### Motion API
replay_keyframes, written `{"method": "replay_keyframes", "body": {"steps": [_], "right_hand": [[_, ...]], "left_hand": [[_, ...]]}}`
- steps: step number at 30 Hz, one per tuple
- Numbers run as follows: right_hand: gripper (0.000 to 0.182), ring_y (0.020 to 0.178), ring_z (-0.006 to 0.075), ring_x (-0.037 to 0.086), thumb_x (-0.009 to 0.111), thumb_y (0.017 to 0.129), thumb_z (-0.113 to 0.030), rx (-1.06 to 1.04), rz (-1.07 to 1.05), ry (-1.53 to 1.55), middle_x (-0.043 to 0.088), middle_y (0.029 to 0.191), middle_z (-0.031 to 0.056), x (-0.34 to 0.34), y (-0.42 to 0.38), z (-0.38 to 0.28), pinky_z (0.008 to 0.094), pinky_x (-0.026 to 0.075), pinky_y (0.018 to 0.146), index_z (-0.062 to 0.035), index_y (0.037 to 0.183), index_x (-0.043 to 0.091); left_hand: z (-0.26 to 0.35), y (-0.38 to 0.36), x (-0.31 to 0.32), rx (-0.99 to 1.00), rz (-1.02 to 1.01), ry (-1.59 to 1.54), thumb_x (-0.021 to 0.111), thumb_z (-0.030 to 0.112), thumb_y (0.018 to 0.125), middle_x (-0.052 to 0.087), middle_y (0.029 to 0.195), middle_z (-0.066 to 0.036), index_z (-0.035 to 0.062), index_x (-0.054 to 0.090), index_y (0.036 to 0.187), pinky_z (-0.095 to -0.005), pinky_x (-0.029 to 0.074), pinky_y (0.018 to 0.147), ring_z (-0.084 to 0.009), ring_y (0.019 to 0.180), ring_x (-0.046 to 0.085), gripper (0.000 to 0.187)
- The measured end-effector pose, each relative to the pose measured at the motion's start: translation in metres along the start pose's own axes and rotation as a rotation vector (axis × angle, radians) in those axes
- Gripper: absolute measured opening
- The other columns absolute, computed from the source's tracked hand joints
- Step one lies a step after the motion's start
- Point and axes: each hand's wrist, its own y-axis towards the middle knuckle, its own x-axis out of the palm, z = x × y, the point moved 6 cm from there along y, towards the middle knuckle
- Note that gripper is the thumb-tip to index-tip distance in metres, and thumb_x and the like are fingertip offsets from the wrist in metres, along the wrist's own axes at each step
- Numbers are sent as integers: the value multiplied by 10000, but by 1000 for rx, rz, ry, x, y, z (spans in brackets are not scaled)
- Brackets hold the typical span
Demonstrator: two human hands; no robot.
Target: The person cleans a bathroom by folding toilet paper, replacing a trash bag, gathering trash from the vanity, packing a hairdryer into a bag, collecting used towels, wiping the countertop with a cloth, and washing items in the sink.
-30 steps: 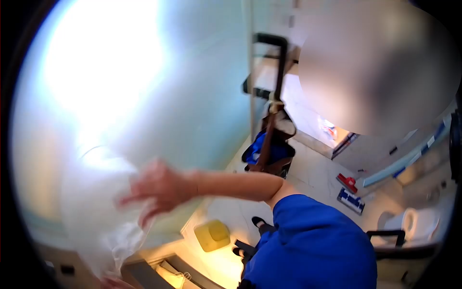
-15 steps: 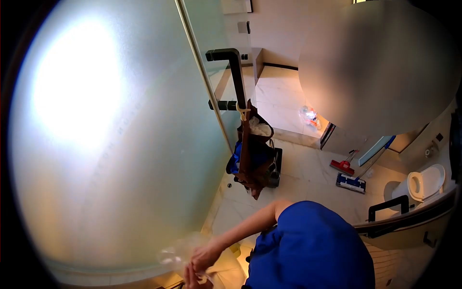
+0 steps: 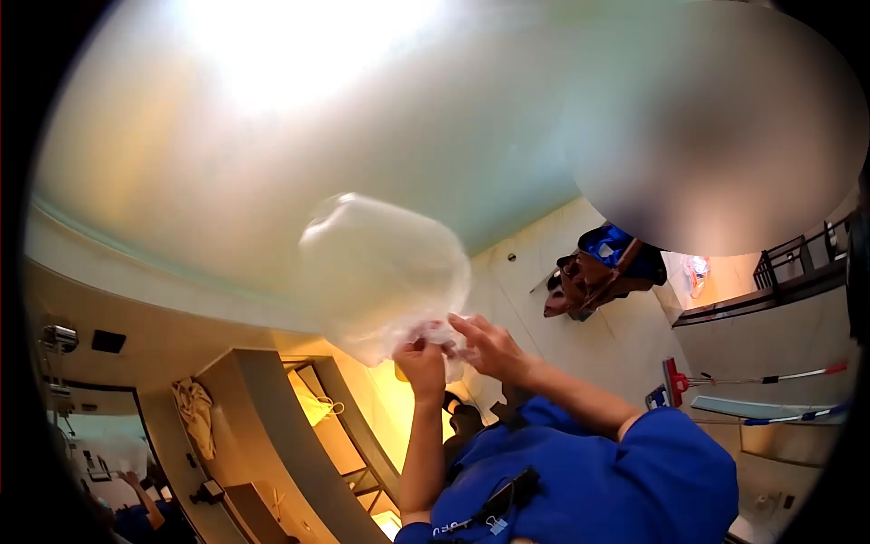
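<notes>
A clear plastic bag [image 3: 390, 263], puffed out and slightly blurred, extends up and to the left from both hands. My left hand [image 3: 421, 363] is closed on the bag's gathered edge. Right beside it, my right hand [image 3: 489, 346] has its fingers bent against the same bunched plastic. The two hands are close together at the bag's mouth, in front of the blue shirt [image 3: 589, 471].
A brown and blue bag [image 3: 607, 272] hangs beyond the hands. The red squeegee [image 3: 675, 381] and a blue mop [image 3: 657, 397] are at the right. Frosted glass [image 3: 227, 181] spans the upper left. Shelving [image 3: 344, 426] and a hanging cloth [image 3: 194, 417] are lower left.
The view has turned toward the shelving and mirror. Both hands are now fully seen near the middle, and the plastic bag, barely visible before, is spread out and puffed.
</notes>
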Motion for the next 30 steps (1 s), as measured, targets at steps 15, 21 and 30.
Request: {"method": "replay_keyframes", "body": {"steps": [15,21,30], "right_hand": [[336,693,140,598,587,759,-8,1391,-847,1448,596,805,106,362,-141,131,264,522,592,-6,1091,541],[516,973,359,526,617,714,-113,468,-344,-293,534,1119,147,430,-104,375,464,443,799,-70,1198,444],[295,868,224,598,581,755,-109,945,-423,363,628,980,68,406,-222,496,367,487,730,-69,1046,591]], "left_hand": [[-290,-93,-294,-338,697,659,536,102,882,441,600,-3,9,468,684,-281,377,533,-115,571,404,229],[-331,-145,-402,-333,1209,252,590,118,832,499,667,6,49,498,705,-244,407,546,-95,588,458,171],[-372,18,-297,224,580,594,672,43,676,551,668,-34,56,543,688,-296,430,512,-166,558,521,129]]}}
